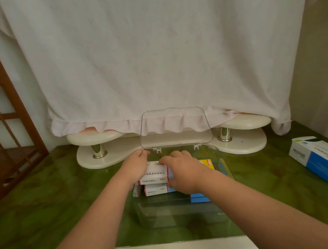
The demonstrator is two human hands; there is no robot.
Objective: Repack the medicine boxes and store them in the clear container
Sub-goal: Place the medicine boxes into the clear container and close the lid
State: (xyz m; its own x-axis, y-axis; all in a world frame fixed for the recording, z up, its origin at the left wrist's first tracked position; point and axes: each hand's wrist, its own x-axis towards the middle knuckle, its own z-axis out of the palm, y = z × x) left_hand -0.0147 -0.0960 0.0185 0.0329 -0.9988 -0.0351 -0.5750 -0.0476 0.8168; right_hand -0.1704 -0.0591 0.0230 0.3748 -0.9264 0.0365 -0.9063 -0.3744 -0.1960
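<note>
While both hands' fingers (164,161) clasp white box (156,173) in container (224,158), blue box (324,159) sits rt.

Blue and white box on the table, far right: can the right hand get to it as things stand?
Probably yes. The blue and white box lies alone on the table, nothing between, but the right hand is now on a white box.

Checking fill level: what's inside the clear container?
Clear container holds two red-and-white boxes, a yellow box and blue boxes. Both hands cover the middle.
</note>
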